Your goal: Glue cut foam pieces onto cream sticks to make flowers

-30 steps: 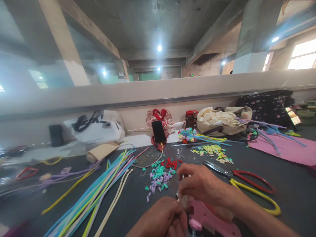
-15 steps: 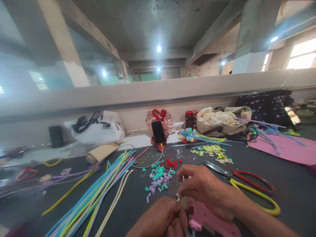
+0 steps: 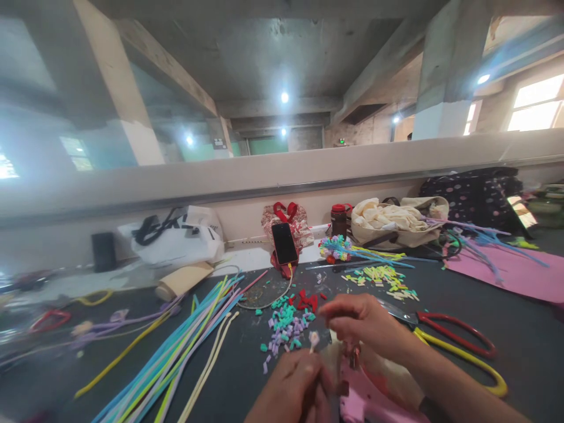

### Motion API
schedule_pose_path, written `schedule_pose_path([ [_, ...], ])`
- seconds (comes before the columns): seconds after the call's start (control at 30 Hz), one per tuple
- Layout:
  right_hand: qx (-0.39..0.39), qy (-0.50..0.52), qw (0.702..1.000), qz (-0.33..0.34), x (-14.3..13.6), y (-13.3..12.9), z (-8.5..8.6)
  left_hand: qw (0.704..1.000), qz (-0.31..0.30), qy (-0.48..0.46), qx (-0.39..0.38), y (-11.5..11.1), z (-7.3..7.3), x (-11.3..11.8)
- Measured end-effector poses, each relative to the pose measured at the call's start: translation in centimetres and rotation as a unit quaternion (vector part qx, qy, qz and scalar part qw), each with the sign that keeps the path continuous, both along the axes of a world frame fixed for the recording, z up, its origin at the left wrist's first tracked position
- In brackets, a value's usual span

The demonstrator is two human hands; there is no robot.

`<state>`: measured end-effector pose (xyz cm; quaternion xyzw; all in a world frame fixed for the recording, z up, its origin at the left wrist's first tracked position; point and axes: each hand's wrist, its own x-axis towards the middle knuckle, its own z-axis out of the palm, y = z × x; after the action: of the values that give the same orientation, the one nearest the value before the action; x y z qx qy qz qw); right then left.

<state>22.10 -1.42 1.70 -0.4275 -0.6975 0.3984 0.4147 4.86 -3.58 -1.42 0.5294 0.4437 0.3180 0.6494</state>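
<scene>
The left hand (image 3: 302, 379) pinches a small pale piece (image 3: 314, 339), roughly upright; the right hand (image 3: 368, 326), loosely curled (I cannot tell if empty), is to its right, near the pink tool (image 3: 361, 390)

The right hand (image 3: 368, 323) hides the tips of the scissors (image 3: 408, 318), the pink tool (image 3: 372, 402) runs out of view toward the near edge of the table (image 3: 244, 373), and clutter (image 3: 106, 328) leftward blurs.
</scene>
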Motion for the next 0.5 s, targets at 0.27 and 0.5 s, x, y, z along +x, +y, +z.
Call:
schedule_pose_path([
  [0.27,-0.090,0.083,0.991,0.054,-1.4,-0.8,-0.8,0.988,-0.073,0.075,0.111,-0.1,0.8,0.0],
  [0.5,-0.068,0.094,0.992,0.039,-1.7,-0.9,-1.1,0.976,-0.116,0.120,0.138,0.5,1.0,-0.1],
])
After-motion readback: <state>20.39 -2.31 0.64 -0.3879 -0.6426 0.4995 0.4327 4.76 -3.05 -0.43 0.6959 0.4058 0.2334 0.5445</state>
